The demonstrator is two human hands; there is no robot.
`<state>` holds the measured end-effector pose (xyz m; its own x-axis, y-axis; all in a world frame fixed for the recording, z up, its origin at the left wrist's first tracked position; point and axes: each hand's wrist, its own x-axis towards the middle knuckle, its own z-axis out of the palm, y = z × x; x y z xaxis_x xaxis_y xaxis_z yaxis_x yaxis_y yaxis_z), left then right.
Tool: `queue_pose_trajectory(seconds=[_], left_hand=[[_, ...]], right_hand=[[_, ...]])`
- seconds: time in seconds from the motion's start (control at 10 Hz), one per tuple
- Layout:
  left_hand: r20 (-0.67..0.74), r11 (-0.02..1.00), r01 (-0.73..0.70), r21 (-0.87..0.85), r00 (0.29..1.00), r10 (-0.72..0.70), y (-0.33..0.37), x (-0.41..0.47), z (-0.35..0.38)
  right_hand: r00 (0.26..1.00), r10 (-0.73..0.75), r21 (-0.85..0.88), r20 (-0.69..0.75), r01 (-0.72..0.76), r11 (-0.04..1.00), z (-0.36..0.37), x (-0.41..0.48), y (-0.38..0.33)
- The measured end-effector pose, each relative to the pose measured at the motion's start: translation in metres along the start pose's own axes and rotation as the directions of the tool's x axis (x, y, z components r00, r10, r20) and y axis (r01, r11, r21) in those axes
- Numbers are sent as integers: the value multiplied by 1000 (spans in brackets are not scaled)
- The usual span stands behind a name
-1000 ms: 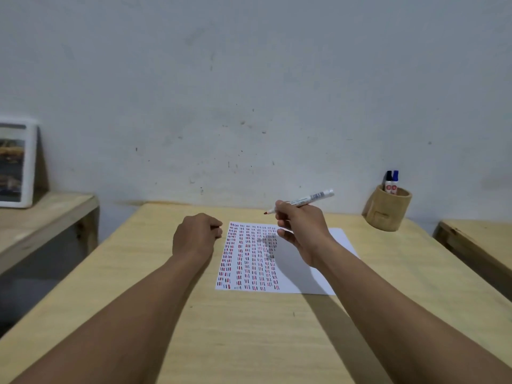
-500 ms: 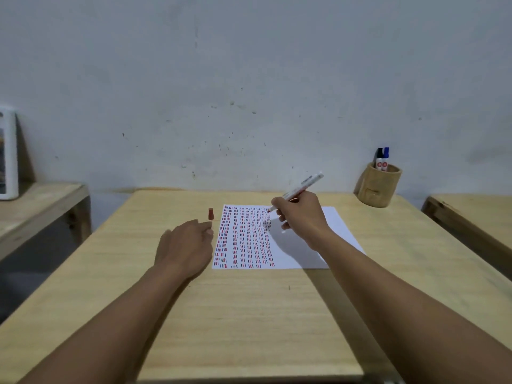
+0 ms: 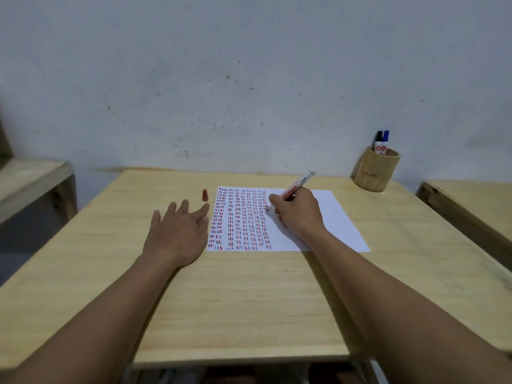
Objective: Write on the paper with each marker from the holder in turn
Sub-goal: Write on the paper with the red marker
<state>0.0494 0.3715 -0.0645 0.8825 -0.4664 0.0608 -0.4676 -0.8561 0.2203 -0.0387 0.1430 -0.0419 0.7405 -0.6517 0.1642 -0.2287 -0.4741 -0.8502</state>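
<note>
A white paper (image 3: 335, 217) lies on the wooden table (image 3: 249, 295), its left half filled with columns of short red, blue and black dashes. My right hand (image 3: 297, 214) grips a white marker with red lettering (image 3: 299, 184), its red tip touching the paper at the right edge of the dashes. My left hand (image 3: 180, 231) rests flat on the table just left of the paper, fingers spread. The marker's red cap (image 3: 205, 195) stands upright beyond my left fingertips. A wooden holder (image 3: 376, 173) at the far right holds a black and a blue marker (image 3: 382, 141).
A second wooden table (image 3: 471, 206) stands to the right across a narrow gap, and a lower wooden bench (image 3: 30, 176) sits to the left. A pale wall runs directly behind the table's far edge.
My left hand let go of the red cap, which now stands on the table, and opened flat beside the paper. My right hand lowered the marker tip onto the paper.
</note>
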Motion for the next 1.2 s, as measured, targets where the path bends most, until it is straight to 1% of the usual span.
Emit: queue_pose_trajectory(seconds=[0.4, 0.7, 0.8, 0.9, 1.0, 1.1, 1.2], left_hand=[[3, 1000, -9, 12, 1000, 9, 0, -1, 2], [3, 1000, -5, -19, 1000, 5, 2, -2, 1], [-37, 998, 18, -64, 999, -21, 4, -3, -3], [-192, 978, 67, -198, 976, -106, 9, 3, -14], [-245, 943, 28, -333, 963, -115, 11, 24, -25], [-195, 963, -55, -264, 981, 2, 10, 40, -28], [-174, 977, -85, -194, 983, 51, 7, 48, -24]], right_hand=[[1000, 5, -21, 13, -5, 1000, 1, 0, 2], [1000, 21, -6, 16, -21, 1000, 0, -1, 1], [999, 46, 61, -7, -45, 997, -2, 1, 1], [998, 60, 141, -25, -56, 988, -6, 6, -4], [997, 77, 226, -23, -70, 972, -13, 8, -13], [994, 104, 369, 33, -109, 923, -19, 8, -21], [975, 184, 537, 124, -222, 814, -22, 7, -29]])
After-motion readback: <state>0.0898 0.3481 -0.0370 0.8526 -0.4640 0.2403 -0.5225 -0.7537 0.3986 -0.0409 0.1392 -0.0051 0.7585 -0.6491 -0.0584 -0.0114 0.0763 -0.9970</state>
